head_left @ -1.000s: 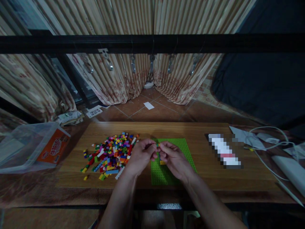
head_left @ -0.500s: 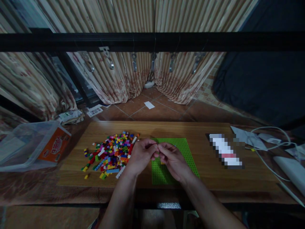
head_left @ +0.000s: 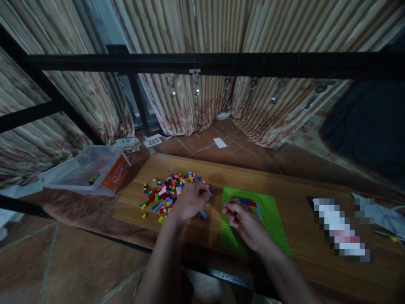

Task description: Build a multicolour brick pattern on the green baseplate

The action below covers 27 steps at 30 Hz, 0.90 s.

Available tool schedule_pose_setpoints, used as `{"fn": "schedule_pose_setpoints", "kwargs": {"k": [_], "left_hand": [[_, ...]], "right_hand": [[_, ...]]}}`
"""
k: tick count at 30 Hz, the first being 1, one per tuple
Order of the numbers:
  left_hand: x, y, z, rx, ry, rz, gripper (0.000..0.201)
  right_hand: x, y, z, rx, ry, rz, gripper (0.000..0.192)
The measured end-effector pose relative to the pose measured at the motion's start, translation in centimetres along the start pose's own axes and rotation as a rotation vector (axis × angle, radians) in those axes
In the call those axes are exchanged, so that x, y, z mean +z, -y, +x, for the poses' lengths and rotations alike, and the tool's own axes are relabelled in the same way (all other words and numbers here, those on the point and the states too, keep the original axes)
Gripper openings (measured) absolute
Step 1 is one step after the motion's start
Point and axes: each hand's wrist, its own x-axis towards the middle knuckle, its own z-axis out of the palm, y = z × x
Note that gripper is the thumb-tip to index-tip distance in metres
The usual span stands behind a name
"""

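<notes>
My left hand (head_left: 190, 202) hovers at the right side of the pile of small colored building bricks (head_left: 167, 188). Its fingers are bent, with thumb and forefinger apart and no brick visible between them. Over the green studded baseplate (head_left: 272, 230) is my right hand (head_left: 243, 219), thumb and fingertips pinched together. Whatever sits in that pinch is too small and dark to make out. Beyond the right hand, a row of blue and red bricks (head_left: 248, 202) and a light blue brick (head_left: 258, 210) are on the baseplate. A blue brick (head_left: 203, 214) lies just below my left hand.
The wooden board (head_left: 253, 175) carries the bricks and baseplate. At its left stands a clear plastic box (head_left: 85, 169) with an orange label. A blurred-out phone-like object (head_left: 341, 230) lies at the right, near papers and white cables (head_left: 384, 234). A black rail (head_left: 221, 63) crosses behind.
My hands have parted: the left went to the brick pile, while the right stayed over the baseplate. The view has swung left, uncovering the blue and red bricks on the baseplate.
</notes>
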Motion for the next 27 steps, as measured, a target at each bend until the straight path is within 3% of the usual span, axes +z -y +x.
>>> {"fn": "schedule_pose_setpoints", "kwargs": {"k": [4, 8, 14, 18, 22, 27], "left_hand": [[-4.2, 1.8, -0.2, -0.115, -0.216, 0.400, 0.018], [-6.1, 3.0, -0.2, -0.213, -0.281, 0.598, 0.022], [-6.5, 3.9, -0.2, -0.266, -0.253, 0.635, 0.025], [-6.1, 5.0, 0.0, -0.219, -0.256, 0.586, 0.025], [-6.1, 5.6, 0.1, -0.175, -0.301, 0.519, 0.023], [-7.3, 4.4, -0.5, -0.273, -0.261, 0.594, 0.030]], "right_hand": [[1.2, -0.9, 1.2, 0.003, 0.001, -0.136, 0.019], [3.0, -1.6, 3.4, -0.104, 0.012, -0.344, 0.011], [7.1, -1.4, 6.9, -0.351, 0.075, -0.931, 0.013], [10.1, -0.8, 8.7, -0.493, 0.130, -1.320, 0.021], [12.1, -1.0, 9.8, -0.500, 0.201, -1.410, 0.025], [12.7, -0.7, 9.8, -0.475, 0.331, -1.496, 0.027]]}}
